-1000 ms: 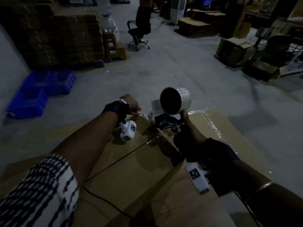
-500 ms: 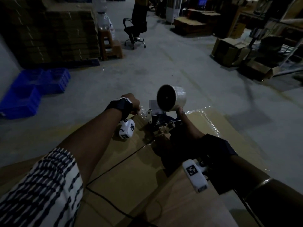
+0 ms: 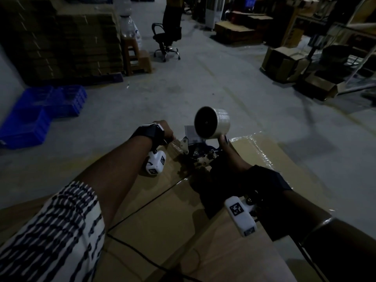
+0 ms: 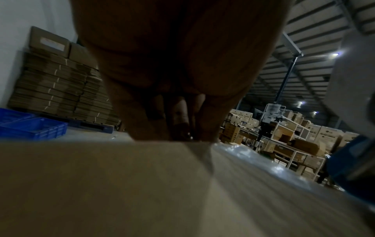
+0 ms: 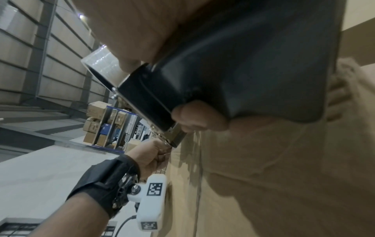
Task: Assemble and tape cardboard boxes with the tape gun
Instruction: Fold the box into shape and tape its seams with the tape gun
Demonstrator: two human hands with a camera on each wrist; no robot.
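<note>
Tape gun (image 3: 200, 151) gripped by right hand (image 3: 232, 165) at far edge of cardboard box (image 3: 154, 216), its roll (image 3: 212, 123) raised above the flaps, left hand (image 3: 164, 130) just beside it with fingers curled, pinching clear tape (image 3: 175, 144) at that edge.

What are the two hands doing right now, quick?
Left hand: fingers curled, pinching the clear tape end at the brown cardboard box's far edge.
Right hand: closed grip on the dark tape gun.
</note>
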